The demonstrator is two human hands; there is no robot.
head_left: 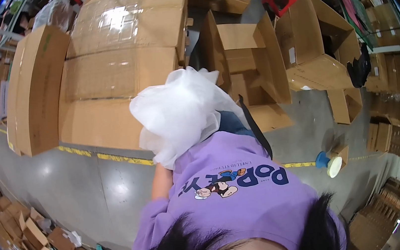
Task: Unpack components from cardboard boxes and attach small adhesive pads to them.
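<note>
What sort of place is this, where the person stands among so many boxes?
Probably a warehouse or packing area: a large open box, more boxes piled at lower left, and yellow floor tape suggest it.

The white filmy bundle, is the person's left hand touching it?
Cannot tell. In the head view, the left forearm disappears behind the white bundle, which hides the left hand, so neither contact nor gap shows.

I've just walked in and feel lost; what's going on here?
A person in a purple sweatshirt has their left forearm running into a bunched white sheer bundle, which hides the left hand; the right hand isn't visible. Beyond the bundle, a large taped cardboard box is to the left, and an open cardboard box stands to the right.
</note>
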